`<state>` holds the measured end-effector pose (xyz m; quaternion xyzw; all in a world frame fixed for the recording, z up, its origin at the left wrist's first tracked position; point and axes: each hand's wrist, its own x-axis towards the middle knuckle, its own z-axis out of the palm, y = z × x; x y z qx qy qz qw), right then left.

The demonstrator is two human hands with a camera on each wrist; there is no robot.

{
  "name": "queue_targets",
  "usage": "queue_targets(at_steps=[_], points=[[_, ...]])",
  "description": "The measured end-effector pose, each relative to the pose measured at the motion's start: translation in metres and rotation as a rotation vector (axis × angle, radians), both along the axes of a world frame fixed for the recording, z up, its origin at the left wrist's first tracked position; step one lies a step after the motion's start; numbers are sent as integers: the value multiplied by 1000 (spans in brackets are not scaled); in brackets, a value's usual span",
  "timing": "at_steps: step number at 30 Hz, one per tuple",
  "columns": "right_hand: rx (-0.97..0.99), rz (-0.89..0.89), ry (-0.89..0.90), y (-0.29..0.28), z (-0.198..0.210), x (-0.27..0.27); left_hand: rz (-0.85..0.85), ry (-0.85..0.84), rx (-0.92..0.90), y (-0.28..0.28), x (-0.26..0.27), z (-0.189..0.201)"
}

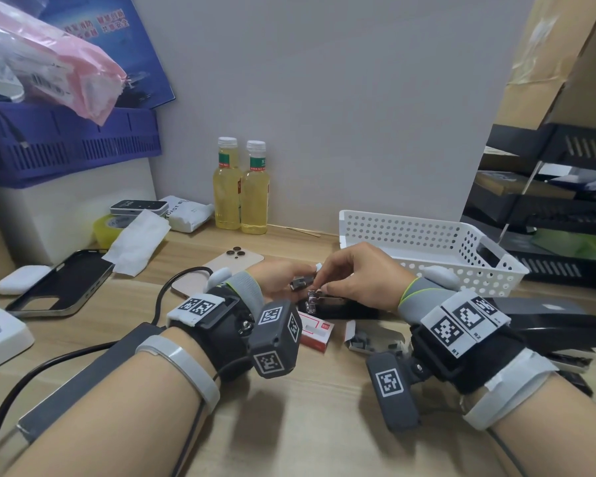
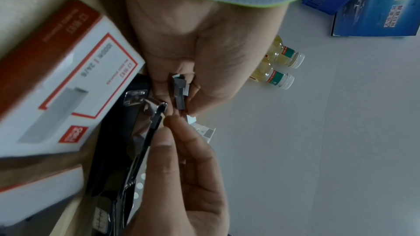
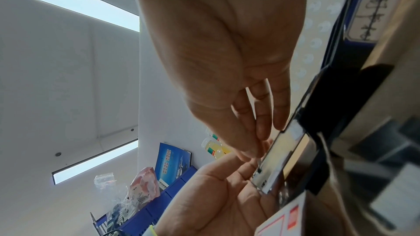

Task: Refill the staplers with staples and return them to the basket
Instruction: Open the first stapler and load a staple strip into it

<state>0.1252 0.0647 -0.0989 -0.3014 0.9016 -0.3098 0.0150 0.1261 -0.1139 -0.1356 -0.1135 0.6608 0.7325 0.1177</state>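
A black stapler lies open at the table's middle, its shiny metal magazine pointing left. My left hand hovers just left of it and pinches a short grey strip of staples between thumb and fingers. My right hand comes from the right, and its thumb and forefinger pinch the front end of the magazine. Both hands almost touch there. The white perforated basket stands behind the right hand with nothing showing inside. A second black stapler lies at the right, partly hidden by my wrist.
A red-and-white staple box and a torn-open box lie in front of the stapler. Two bottles, a phone, a phone case and a cable sit left and behind. Black trays stand at the right.
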Motion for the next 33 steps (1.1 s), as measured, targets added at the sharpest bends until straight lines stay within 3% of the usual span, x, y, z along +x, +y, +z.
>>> queue_targets(at_steps=[4, 17, 21, 33], points=[[50, -6, 22, 2, 4, -2, -47, -56, 67, -3, 1, 4], [233, -23, 55, -4, 9, 11, -51, -48, 12, -2, -1, 3], [323, -31, 86, -6, 13, 17, -25, -52, 122, 1, 3, 6], [184, -93, 74, -4, 14, 14, -35, -48, 106, 1, 1, 4]])
